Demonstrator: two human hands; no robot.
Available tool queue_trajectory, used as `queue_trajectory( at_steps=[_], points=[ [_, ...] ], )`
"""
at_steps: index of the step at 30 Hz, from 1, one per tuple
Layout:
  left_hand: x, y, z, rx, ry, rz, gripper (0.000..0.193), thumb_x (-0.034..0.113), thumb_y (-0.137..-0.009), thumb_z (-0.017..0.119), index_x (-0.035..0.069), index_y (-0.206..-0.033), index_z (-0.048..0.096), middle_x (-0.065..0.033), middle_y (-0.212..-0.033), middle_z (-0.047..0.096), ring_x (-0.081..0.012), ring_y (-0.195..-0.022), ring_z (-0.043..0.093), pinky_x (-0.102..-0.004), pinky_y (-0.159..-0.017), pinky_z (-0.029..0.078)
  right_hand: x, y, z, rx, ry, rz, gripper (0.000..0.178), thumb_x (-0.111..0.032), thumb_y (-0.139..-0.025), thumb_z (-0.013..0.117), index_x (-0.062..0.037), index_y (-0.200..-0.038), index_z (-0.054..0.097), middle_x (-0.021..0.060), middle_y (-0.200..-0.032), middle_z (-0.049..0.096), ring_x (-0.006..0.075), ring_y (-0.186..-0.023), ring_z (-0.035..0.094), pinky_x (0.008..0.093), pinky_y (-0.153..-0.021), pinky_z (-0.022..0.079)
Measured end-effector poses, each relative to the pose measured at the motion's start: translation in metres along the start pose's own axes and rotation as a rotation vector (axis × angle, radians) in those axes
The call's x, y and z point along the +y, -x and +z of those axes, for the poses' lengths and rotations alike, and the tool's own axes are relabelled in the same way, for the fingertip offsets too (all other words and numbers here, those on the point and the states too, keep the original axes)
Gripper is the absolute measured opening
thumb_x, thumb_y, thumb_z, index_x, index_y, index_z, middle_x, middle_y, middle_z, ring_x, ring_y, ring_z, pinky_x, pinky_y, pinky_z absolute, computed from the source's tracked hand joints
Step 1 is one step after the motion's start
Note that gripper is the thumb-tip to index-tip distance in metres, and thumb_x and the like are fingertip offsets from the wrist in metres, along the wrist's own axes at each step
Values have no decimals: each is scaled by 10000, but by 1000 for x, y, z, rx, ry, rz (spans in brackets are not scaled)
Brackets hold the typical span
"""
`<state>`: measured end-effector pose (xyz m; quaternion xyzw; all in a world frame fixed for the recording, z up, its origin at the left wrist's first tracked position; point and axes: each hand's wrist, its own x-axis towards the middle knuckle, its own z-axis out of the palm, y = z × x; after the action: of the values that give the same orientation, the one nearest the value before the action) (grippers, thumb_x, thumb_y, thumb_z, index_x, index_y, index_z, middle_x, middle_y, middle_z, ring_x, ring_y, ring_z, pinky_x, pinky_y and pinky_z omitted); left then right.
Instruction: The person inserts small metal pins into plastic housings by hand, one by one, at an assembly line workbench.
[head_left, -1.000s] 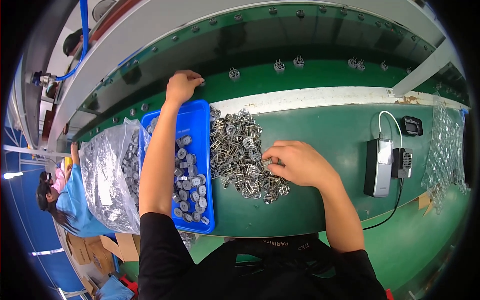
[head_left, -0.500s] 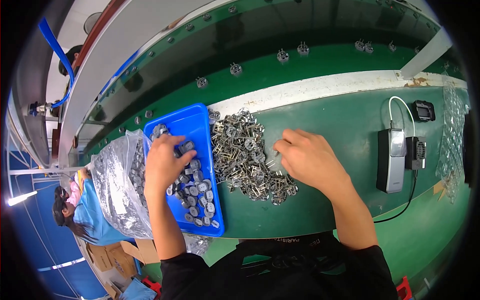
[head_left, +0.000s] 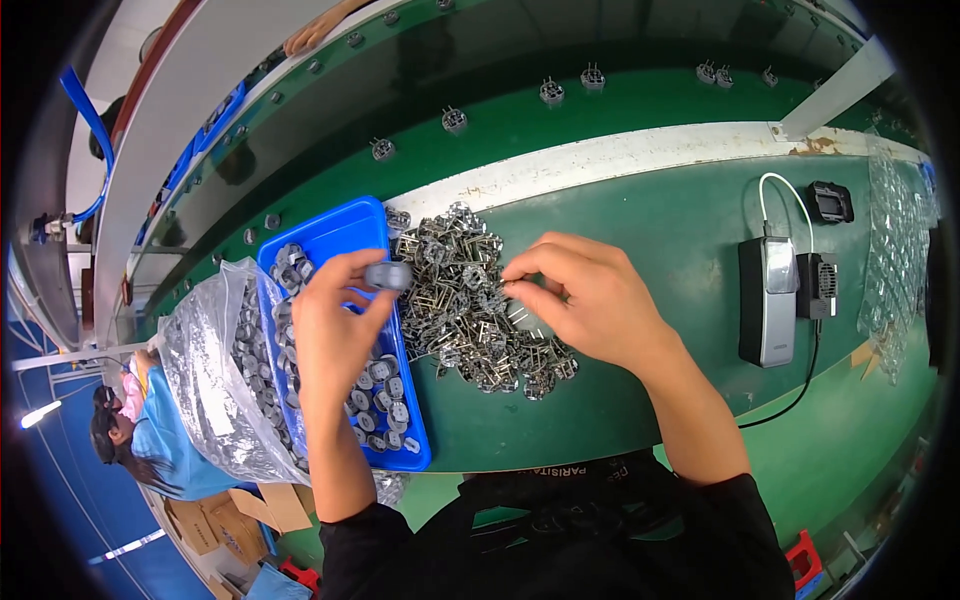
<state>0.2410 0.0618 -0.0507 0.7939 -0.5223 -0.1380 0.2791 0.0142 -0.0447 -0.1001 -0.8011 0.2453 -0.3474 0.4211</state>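
Observation:
My left hand hovers over the blue tray and pinches a small grey round part between thumb and fingers. The tray holds several more grey round parts. My right hand rests on a heap of silver metal pronged pieces on the green table, its fingertips pinching one metal piece at the heap's top. The two hands are close, with a small gap between the grey part and the metal piece.
A clear plastic bag of grey parts lies left of the tray. A grey device with a white cable and small black box sit right. Assembled parts ride the green belt beyond. Another person sits lower left.
My left hand came back from the far belt to the tray, picked up a grey round part and lifted it toward my right hand, which shifted on the heap and pinched a metal piece.

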Motion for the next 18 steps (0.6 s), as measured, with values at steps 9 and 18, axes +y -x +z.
queue_trajectory(
  at_steps=[9,18],
  points=[
    [45,15,37,-142,171,137,370,-43,-706,740,33,-1061,672,-87,-868,657,-176,-740,658,-280,-686,552,-5,1,14,71,-276,45,110,-46,-841,708,-53,-935,653,65,-943,606,171,-713,625,283,-602,497],
    [20,22,60,-195,717,17,330,-76,-740,766,2,-1033,637,-76,-1012,668,-138,-887,685,-263,-764,575,0,-1,14,-21,-295,112,91,-22,-853,689,-32,-935,651,62,-910,615,158,-726,639,289,-610,508]
  ],
)
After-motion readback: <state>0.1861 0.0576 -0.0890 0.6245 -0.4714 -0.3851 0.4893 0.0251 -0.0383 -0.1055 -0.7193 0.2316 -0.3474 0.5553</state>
